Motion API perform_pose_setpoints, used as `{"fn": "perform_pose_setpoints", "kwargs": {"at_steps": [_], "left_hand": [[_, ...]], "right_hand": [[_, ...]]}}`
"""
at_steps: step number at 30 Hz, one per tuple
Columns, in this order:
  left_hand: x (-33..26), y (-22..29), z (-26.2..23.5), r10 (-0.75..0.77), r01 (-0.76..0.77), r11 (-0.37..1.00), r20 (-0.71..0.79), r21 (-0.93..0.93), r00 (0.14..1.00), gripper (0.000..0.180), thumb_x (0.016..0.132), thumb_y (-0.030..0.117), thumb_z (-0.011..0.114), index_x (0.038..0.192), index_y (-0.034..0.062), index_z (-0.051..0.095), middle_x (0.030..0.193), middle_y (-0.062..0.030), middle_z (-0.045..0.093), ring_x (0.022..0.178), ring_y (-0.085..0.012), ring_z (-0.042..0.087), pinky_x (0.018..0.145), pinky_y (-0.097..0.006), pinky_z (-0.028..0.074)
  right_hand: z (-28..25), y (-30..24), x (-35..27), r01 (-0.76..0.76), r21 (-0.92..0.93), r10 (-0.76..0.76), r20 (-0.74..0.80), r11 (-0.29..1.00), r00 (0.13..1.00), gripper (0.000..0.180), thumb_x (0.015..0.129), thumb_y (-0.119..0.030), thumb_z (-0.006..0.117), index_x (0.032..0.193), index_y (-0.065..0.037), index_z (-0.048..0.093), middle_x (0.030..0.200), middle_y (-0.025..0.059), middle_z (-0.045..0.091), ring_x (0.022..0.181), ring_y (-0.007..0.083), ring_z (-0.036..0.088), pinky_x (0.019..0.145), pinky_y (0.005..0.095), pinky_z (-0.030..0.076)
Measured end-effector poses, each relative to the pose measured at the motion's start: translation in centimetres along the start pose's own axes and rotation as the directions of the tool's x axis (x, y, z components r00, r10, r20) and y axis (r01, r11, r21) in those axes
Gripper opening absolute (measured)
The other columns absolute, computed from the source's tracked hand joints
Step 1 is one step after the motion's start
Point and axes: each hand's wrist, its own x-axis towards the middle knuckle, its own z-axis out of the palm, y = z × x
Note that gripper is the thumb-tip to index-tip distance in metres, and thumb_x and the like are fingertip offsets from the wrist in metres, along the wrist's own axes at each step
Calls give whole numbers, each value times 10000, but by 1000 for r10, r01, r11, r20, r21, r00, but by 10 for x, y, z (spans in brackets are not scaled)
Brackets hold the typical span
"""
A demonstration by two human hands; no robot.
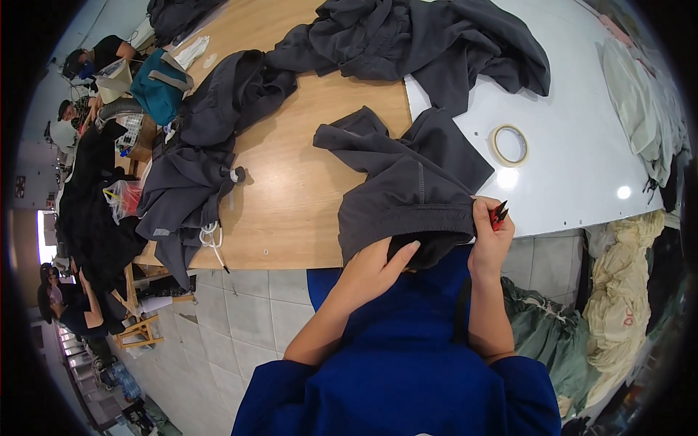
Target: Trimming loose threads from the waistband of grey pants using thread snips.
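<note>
A pair of dark grey trousers (392, 174) lies at the near table edge, its elastic waistband opening toward me. My left hand (374, 270) grips the near left part of the waistband; the thumb lies over the opening, while the other fingers are hidden by cloth. At the waistband's right end, my right hand (490, 243) pinches the edge between thumb and fingers. Small red thread snips (498, 216) with dark pointed tips stick up from that same hand. The dark inside of the waist shows between my hands.
More dark grey garments (363, 40) are heaped along the far side and left (182, 182) of the wooden table (291, 160). A tape roll (509, 145) lies on the white tabletop (567, 174). Cloth bundles (625, 276) stand at right. A teal bag (160, 87) and several people are at left.
</note>
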Motion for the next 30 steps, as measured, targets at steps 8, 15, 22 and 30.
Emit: {"fn": "perform_pose_setpoints", "kwargs": {"at_steps": [8, 15, 22, 30], "left_hand": [[9, -51, 3, 226, -223, -146, -252, -964, 941, 681, 1006, 513, 388, 1447, -2, 326, 1487, -136, 384, 1376, -286, 364, 1138, -394, 296], [-3, -57, -26, -233, -197, 68, -208, -978, 950, 642, 990, 498, 437, 1437, 44, 365, 1446, -120, 451, 1319, -284, 450, 1108, -435, 355], [-33, -74, -8, -205, -110, 203, -152, -973, 967, 664, 837, 97, 568, 1449, 9, 325, 1455, -162, 426, 1338, -305, 429, 1130, -439, 327], [-16, -76, -6, 96, -262, 77, -254, -962, 962, 671, 808, 197, 486, 1429, -21, 358, 1459, -180, 420, 1360, -337, 396, 1147, -459, 300]], "right_hand": [[51, -21, -39, 524, -146, -301, 679, 839, 670, 242, 764, -18, 751, 1001, -67, 726, 599, 51, 536, 521, 167, 511, 506, 270, 390], [50, -2, -36, 313, -188, -107, 679, 931, 727, 266, 875, -22, 652, 1135, -69, 681, 793, 70, 644, 608, 106, 580, 560, 230, 459], [54, -16, -5, -170, -169, 233, 502, 971, 833, 247, 984, -115, 535, 1201, -53, 635, 952, 11, 563, 770, 56, 509, 693, 183, 412], [68, 0, -19, 232, -294, 55, 719, 927, 693, 317, 948, -92, 563, 1259, -86, 623, 1336, 163, 478, 1120, 205, 561, 902, 263, 429]]}}
